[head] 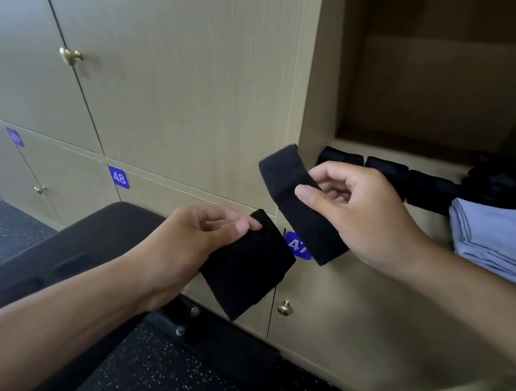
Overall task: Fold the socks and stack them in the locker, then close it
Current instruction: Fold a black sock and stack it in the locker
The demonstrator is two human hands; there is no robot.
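Observation:
My left hand [204,237] pinches the top edge of a folded black sock [247,268] that hangs in front of the locker doors. My right hand [358,214] pinches a second black sock [294,201], a long strip bent over at its top, just left of the open locker [319,96]. Several folded black socks [385,165] lie in a row along the locker's floor at its front edge. The open locker's door is not in view.
A folded light blue cloth [501,242] lies at the right on the locker's front edge. Shut locker doors with brass knobs [70,55] and blue number tags [119,177] fill the wall. A black bench [77,251] stands below left on speckled dark flooring [148,385].

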